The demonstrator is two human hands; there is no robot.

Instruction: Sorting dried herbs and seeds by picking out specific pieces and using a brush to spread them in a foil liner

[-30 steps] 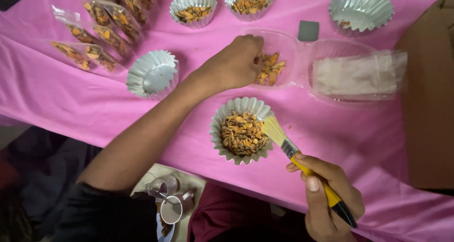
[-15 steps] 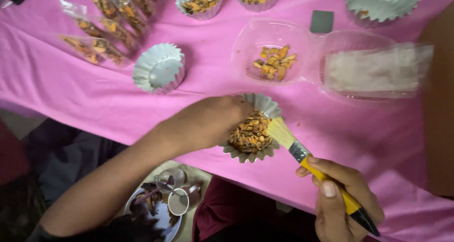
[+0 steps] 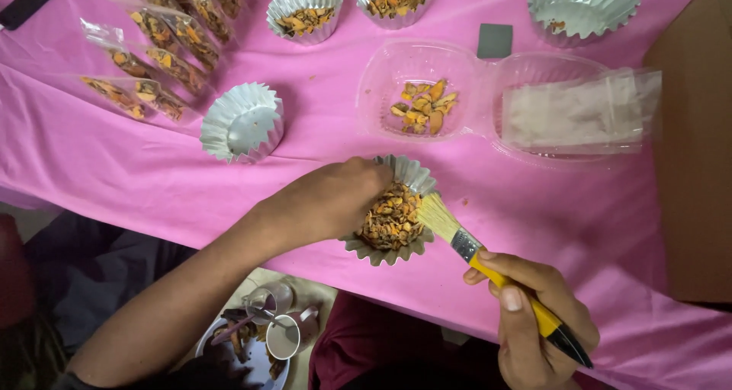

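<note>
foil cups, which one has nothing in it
The foil cup standing alone left of the clear clamshell tray: only bare shiny foil shows inside. The four other cups all hold orange-brown pieces, including the top-right one, which has just a few.

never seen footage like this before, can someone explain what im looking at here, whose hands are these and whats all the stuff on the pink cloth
There is no machine here. A person wears a camera on the head, so the single picture looks down at that person's own two hands over a table with a pink cloth.

The left hand rests on a foil cup full of orange-brown dried pieces, fingers at its rim. The right hand holds a brush with a yellow handle, its bristles touching the same cup's edge.

Beyond lie an empty foil cup, a clear plastic box opened flat with a few dried pieces in one half, two more filled foil cups at the top, another nearly empty one, and small clear bags of the pieces at the upper left. A brown cardboard box stands at the right.
</note>
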